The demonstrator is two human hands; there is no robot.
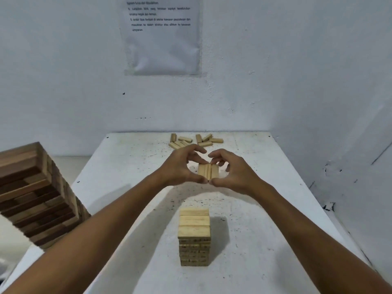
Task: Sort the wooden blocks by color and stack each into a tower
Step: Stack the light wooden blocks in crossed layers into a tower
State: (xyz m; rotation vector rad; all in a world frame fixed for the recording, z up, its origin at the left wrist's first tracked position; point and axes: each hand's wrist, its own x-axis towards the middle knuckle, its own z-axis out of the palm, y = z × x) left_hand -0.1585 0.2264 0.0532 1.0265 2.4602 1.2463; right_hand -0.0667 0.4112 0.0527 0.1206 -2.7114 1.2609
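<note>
A row of three light wooden blocks (208,171) is pressed side by side between my two hands, above the middle of the white table (118,166). My left hand (180,167) grips the row from the left and my right hand (234,172) from the right, thumbs meeting at the near end. A tower of light blocks (194,236) stands on the table closer to me, several layers high. Several loose light blocks (196,141) lie scattered at the table's far edge. A tall tower of dark brown blocks (36,194) rises at the left.
A white wall closes the far side and the right side of the table. A printed paper sheet (162,35) hangs on the wall above. The dark tower stands beside the table's left edge.
</note>
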